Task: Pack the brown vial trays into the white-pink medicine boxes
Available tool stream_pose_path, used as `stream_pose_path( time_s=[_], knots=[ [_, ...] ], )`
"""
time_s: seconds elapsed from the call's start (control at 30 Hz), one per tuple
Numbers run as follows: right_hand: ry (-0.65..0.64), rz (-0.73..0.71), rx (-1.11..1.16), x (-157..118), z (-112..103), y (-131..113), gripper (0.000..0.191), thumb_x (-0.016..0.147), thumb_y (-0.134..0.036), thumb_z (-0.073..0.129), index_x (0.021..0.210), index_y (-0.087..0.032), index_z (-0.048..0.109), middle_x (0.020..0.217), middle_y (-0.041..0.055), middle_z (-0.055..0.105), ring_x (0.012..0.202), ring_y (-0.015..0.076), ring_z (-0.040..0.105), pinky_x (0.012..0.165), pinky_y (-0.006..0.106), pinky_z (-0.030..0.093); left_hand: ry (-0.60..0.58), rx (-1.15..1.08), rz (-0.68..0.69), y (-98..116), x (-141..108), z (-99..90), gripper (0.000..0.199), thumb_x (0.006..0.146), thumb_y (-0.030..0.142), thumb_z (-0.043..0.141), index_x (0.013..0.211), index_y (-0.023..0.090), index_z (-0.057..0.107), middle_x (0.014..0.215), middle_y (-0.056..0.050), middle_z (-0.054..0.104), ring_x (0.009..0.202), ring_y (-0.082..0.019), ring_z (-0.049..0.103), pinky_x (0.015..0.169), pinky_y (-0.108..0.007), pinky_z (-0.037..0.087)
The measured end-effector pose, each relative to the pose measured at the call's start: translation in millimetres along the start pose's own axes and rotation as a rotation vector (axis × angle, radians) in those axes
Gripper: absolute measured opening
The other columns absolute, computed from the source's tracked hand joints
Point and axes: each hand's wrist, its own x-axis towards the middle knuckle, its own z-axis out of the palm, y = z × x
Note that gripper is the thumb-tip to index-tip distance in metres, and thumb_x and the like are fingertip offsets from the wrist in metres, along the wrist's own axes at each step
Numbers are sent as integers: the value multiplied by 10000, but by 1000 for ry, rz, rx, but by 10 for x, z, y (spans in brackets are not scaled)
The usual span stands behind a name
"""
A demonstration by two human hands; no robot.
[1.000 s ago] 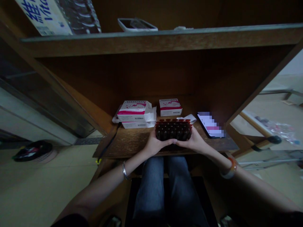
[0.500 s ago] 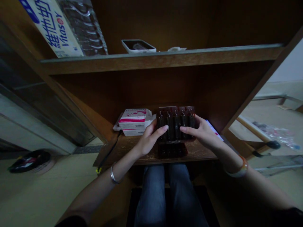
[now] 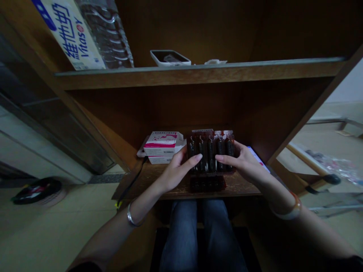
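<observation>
Between my two hands I hold a dark brown ampoule pack (image 3: 210, 149), a tray with several upright ampoules in a row. My left hand (image 3: 181, 166) grips its left side, thumb across the front. On the right side my right hand (image 3: 236, 158) does the same; the fingers behind the pack are hidden. Below it, on the wooden shelf board (image 3: 167, 185), lies another dark brown pack (image 3: 207, 184). To the left of my left hand sit stacked white and pink boxes (image 3: 161, 145), the upper one with an end flap sticking out.
A white-framed phone-like object (image 3: 170, 58), a Vitasoy carton (image 3: 78, 41) and clear ribbed plastic (image 3: 109, 34) rest on the upper shelf (image 3: 198, 75). A blue-edged white card or box (image 3: 258, 158) is right of my hand. A bin (image 3: 39, 192) stands on the floor at left.
The pack in my hands has tilted slightly, so its top edge now catches more light. Both hands keep their hold, and the whole view has shifted a little.
</observation>
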Motion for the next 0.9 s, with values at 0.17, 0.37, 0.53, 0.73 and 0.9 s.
stream_pose_path(
  time_s=[0.17,0.37,0.53,0.73,0.9],
  knots=[
    [7,9,-47,-37,14,-79,490,657,-380,871,1078,-209,687,1072,45,736,968,227,683,864,363,567,-4,9,11,27,-26,16,440,851,448,663,1198,185,599,1243,-75,687,1194,-254,624,1067,-396,496],
    [18,9,-46,-42,29,-102,508,642,-377,877,1072,-196,676,1080,56,732,975,236,679,851,361,570,-8,46,40,12,-47,24,458,880,434,640,1258,190,553,1269,-95,672,1177,-249,638,1044,-398,514],
    [58,131,128,-30,18,-139,508,605,-355,898,1034,-186,686,980,43,745,832,187,688,758,301,566,24,295,347,43,-65,-108,812,905,352,635,1561,333,157,1561,-106,415,1405,-276,450,1151,-476,401],
    [71,273,358,-30,12,-219,370,593,-372,905,861,-175,741,790,11,730,639,119,643,600,223,539,-1,920,710,178,-37,-235,739,936,85,456,1561,374,188,1678,-31,104,1527,-263,196,1220,-518,258],
    [23,375,406,-76,39,-221,286,644,-384,877,848,-214,770,815,16,754,678,146,676,573,233,584,-48,1046,791,189,-64,-213,713,903,247,617,1534,263,285,1610,-136,317,1507,-281,262,1188,-499,307]
  ],
)
